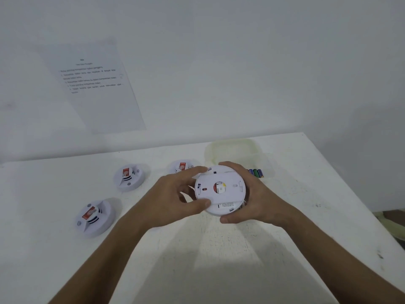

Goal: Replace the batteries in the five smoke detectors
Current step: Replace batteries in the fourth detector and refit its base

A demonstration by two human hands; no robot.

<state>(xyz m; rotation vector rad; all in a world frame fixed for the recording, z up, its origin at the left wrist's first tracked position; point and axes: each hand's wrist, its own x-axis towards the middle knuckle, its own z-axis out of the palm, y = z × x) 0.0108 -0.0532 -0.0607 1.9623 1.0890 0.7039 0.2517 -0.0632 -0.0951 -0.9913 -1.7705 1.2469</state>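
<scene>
Both hands, left hand [175, 196] and right hand [252, 198], are gripping 1 smoke detector [220, 190] by its rim (light, rigid plastic; likely slippery).

I see a white smoke detector [220, 190], gripped in both hands, showing a red-and-yellow label at its centre. Left of the grip, three white detectors [94, 218] carry red-orange stickers and dark vent stripes on the white table [306, 238]. Just right, batteries [255, 172] show green and blue.
</scene>
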